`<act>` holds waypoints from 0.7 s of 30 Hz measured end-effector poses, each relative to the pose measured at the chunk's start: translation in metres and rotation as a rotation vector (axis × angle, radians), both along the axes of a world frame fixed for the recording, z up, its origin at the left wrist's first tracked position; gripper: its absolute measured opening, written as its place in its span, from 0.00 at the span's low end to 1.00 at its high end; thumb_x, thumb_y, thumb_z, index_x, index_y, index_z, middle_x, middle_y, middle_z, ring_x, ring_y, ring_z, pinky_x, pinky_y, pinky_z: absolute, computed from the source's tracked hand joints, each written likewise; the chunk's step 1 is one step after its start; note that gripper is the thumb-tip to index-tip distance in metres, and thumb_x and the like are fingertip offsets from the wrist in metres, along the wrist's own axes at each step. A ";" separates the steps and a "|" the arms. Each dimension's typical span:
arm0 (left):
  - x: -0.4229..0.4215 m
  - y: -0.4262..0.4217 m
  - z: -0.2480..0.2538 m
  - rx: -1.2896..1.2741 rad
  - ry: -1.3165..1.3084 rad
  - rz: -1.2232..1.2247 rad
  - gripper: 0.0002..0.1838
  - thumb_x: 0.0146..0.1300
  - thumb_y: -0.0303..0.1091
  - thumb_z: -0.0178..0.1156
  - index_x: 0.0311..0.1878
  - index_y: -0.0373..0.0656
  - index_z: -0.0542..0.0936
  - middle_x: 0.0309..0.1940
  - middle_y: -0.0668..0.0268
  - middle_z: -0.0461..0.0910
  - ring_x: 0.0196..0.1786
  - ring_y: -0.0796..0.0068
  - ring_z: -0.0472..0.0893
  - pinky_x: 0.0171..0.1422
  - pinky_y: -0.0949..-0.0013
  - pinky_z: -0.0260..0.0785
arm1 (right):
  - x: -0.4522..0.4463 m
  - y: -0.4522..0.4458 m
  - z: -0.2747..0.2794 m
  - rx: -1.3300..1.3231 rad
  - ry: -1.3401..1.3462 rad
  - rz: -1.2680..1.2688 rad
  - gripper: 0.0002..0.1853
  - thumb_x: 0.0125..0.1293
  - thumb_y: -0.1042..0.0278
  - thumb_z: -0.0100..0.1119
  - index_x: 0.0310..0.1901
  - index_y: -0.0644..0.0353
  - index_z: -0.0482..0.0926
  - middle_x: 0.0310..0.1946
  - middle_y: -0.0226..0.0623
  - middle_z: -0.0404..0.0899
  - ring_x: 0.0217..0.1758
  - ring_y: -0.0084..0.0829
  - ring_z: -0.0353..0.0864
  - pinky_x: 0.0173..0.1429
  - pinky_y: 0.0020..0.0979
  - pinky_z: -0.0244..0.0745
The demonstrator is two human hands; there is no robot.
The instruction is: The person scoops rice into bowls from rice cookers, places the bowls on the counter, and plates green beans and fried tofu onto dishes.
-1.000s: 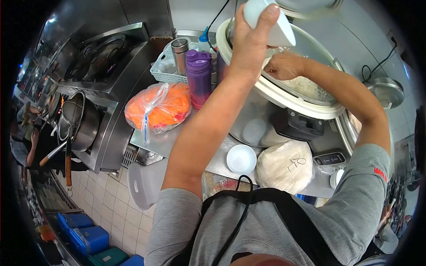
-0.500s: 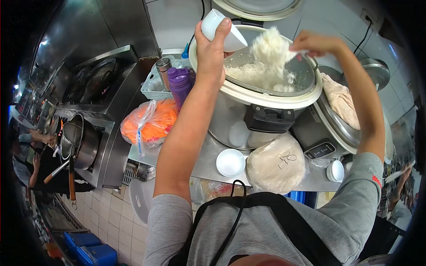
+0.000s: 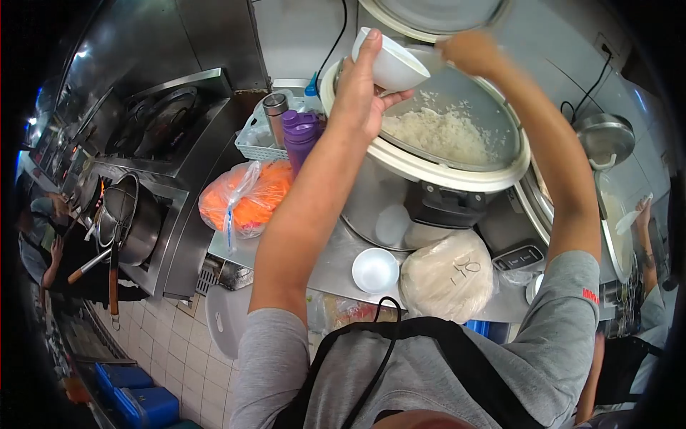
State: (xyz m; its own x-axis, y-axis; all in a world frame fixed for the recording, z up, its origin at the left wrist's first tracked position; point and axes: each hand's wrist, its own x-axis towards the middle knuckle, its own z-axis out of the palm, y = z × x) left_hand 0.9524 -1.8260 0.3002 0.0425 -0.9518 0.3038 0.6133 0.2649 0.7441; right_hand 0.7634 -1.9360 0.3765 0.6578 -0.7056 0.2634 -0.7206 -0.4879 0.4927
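My left hand [image 3: 361, 93] grips a small white bowl [image 3: 393, 66], tilted over the left rim of a big rice cooker [image 3: 468, 177]. Cooked white rice [image 3: 446, 136] fills part of the cooker's pot. My right hand [image 3: 468, 51], smeared by motion, is closed above the cooker's far side, close to the bowl's mouth. The rice paddle in it is mostly hidden now. How much rice the bowl holds, I cannot tell. A second white bowl [image 3: 375, 271] stands on the steel counter beside a wrapped pale bundle [image 3: 446, 275] with handwritten marks.
Left of the cooker are a purple bottle [image 3: 300, 137], a steel tumbler [image 3: 276, 118] in a light-blue basket [image 3: 257, 146], and a bag of orange food [image 3: 246, 198]. Another cooker [image 3: 518, 258] stands right. Stoves with a pot [image 3: 139, 229] lie left; other people work at both edges.
My right hand moved up and left toward the bowl; the clump of rice it lifted is no longer seen in the air. The bowl shifted slightly right and down.
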 end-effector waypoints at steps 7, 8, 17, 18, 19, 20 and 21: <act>0.001 0.007 0.001 -0.147 0.011 0.123 0.40 0.56 0.57 0.61 0.60 0.39 0.56 0.45 0.56 0.71 0.43 0.66 0.77 0.39 0.63 0.75 | 0.048 -0.011 -0.110 0.252 0.684 0.310 0.10 0.57 0.57 0.55 0.30 0.51 0.83 0.29 0.34 0.83 0.33 0.39 0.82 0.37 0.39 0.75; 0.001 0.009 0.002 -0.160 0.015 0.117 0.41 0.56 0.57 0.61 0.60 0.38 0.55 0.45 0.56 0.71 0.43 0.66 0.77 0.39 0.63 0.75 | 0.051 -0.008 -0.111 0.300 0.650 0.297 0.11 0.57 0.57 0.55 0.30 0.51 0.83 0.29 0.33 0.83 0.33 0.39 0.82 0.38 0.39 0.75; -0.002 0.005 0.000 -0.156 0.008 0.166 0.43 0.55 0.57 0.62 0.62 0.39 0.53 0.45 0.56 0.71 0.41 0.66 0.78 0.36 0.65 0.74 | 0.027 0.029 -0.097 0.762 0.272 0.133 0.13 0.58 0.53 0.54 0.29 0.52 0.82 0.23 0.33 0.80 0.33 0.35 0.79 0.39 0.37 0.72; -0.002 0.006 0.000 -0.150 0.004 0.166 0.43 0.55 0.58 0.62 0.62 0.39 0.53 0.45 0.56 0.71 0.41 0.66 0.78 0.35 0.66 0.74 | 0.020 0.029 -0.101 0.802 0.227 0.150 0.13 0.58 0.55 0.54 0.28 0.53 0.82 0.21 0.33 0.79 0.30 0.34 0.78 0.36 0.36 0.71; -0.002 0.006 0.000 -0.148 -0.007 0.170 0.43 0.55 0.58 0.62 0.62 0.40 0.53 0.45 0.56 0.71 0.41 0.67 0.78 0.35 0.66 0.73 | 0.011 0.029 -0.103 0.842 0.182 0.167 0.13 0.58 0.56 0.53 0.28 0.55 0.81 0.19 0.34 0.78 0.26 0.32 0.77 0.33 0.35 0.70; -0.002 0.005 -0.001 -0.147 -0.013 0.175 0.43 0.55 0.58 0.62 0.62 0.40 0.53 0.45 0.57 0.71 0.41 0.67 0.78 0.35 0.66 0.73 | 0.002 0.027 -0.102 0.966 0.098 0.092 0.12 0.58 0.57 0.53 0.27 0.56 0.81 0.17 0.32 0.75 0.22 0.29 0.73 0.28 0.32 0.67; -0.002 0.005 -0.001 -0.148 -0.021 0.182 0.43 0.55 0.58 0.62 0.62 0.40 0.54 0.45 0.57 0.71 0.41 0.67 0.77 0.35 0.66 0.73 | -0.005 0.029 -0.098 1.088 0.011 0.017 0.12 0.58 0.59 0.53 0.27 0.57 0.80 0.14 0.31 0.72 0.19 0.26 0.69 0.24 0.30 0.63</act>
